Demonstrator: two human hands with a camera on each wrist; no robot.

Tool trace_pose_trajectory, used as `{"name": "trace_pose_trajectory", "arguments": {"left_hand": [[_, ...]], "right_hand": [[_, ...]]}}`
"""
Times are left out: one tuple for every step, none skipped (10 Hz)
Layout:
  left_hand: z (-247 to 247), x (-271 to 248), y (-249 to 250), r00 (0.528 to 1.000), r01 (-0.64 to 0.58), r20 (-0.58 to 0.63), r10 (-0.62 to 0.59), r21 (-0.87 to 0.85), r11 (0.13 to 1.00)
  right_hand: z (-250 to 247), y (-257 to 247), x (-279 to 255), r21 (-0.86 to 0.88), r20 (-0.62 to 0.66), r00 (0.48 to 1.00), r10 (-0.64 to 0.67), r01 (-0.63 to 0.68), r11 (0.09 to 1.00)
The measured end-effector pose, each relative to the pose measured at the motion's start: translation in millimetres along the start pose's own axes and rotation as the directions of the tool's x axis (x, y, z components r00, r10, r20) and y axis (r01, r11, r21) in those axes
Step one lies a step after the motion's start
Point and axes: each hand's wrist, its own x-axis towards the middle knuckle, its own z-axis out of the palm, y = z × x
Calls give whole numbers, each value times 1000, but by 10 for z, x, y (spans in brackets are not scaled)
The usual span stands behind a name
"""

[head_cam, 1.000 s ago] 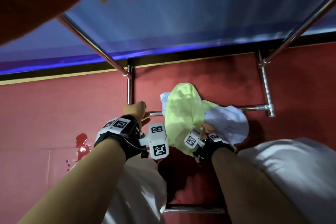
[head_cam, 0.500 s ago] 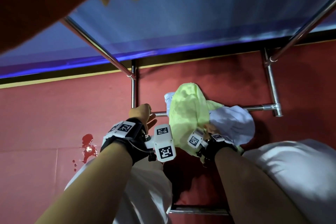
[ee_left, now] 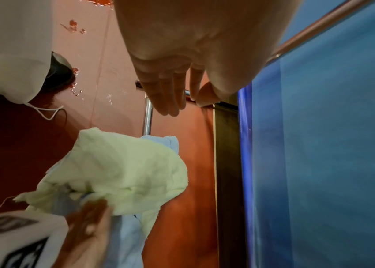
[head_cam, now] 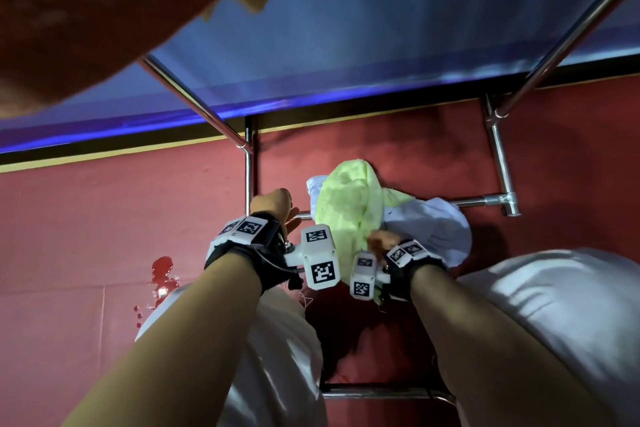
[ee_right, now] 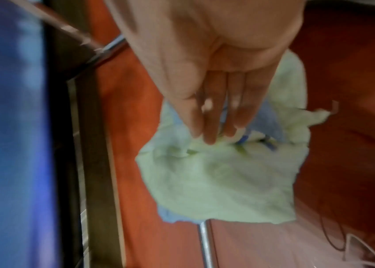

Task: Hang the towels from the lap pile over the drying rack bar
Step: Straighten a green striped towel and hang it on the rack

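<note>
A yellow-green towel [head_cam: 349, 204] lies bunched over the low rack bar [head_cam: 474, 200], with a pale blue towel [head_cam: 433, 225] draped beside and under it. My right hand [head_cam: 381, 239] rests on the bundle. In the right wrist view its fingers [ee_right: 216, 116] are straight, their tips pressed into the folds of the yellow-green towel [ee_right: 216, 181]. My left hand [head_cam: 273, 203] hovers at the bar's left end, holding nothing. Its fingers [ee_left: 170, 87] are straight and close to the bar [ee_left: 148, 112], apart from the towel [ee_left: 122, 172].
Two upper rack rails [head_cam: 194, 104] [head_cam: 571, 35] run overhead in front of a blue surface. An orange cloth [head_cam: 86, 10] hangs at the top left. My white-clad knees [head_cam: 554, 322] flank a lower crossbar [head_cam: 377, 392]. The floor is red, with a glossy stain [head_cam: 161, 274].
Almost nothing differs. The view wobbles slightly, and both hands and the bunched towels stay where they were on the bar.
</note>
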Motion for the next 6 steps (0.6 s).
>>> {"name": "trace_pose_trajectory", "arguments": {"left_hand": [[54,-303,11,991,-83,108,78,44,996],[145,-565,10,946,-189,277,169,50,981],[205,-771,-39,860,-393,419,291,179,902],[198,-978,-64,768,-543,544,338,273,794],[146,-1219,-73,641,-685,643,420,232,691],[115,-1341,-72,501,-842,674,543,236,485]], "right_hand": [[5,-366,-369,-35,-90,982,-166,164,986],[23,-729,-803,-67,-178,900,-399,394,917],[3,-966,-1307,2,-144,844,-516,522,853],[-51,-1052,-1870,39,-60,818,-572,574,818],[-76,-1045,-2404,44,57,782,-621,619,784],[-58,-1044,-2674,46,85,755,-651,649,759]]}}
